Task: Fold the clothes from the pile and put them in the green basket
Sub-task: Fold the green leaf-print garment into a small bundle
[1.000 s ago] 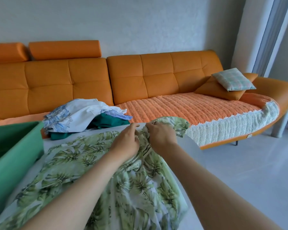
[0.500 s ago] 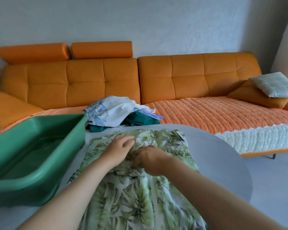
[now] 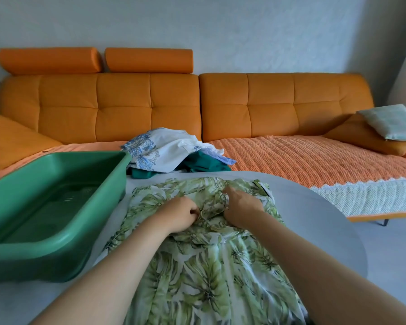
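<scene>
A white garment with a green leaf print (image 3: 204, 273) lies spread on the round grey table (image 3: 319, 226). My left hand (image 3: 178, 214) and my right hand (image 3: 240, 208) sit close together near its top and pinch bunched cloth at its middle. The green basket (image 3: 45, 231) stands on the table to the left, with nothing visible inside. Behind it, at the table's far edge, lies the pile (image 3: 174, 151): a white and blue floral piece on top of teal cloth.
An orange sofa (image 3: 197, 106) runs along the wall behind the table, with an orange woven cover (image 3: 314, 158) on its seat. Two cushions (image 3: 389, 127) rest at its right end. Grey floor (image 3: 394, 254) shows to the right.
The view has swung left, bringing the whole basket into sight. The leaf-print garment now lies flatter on the table, and both hands have stayed together gripping cloth near its top.
</scene>
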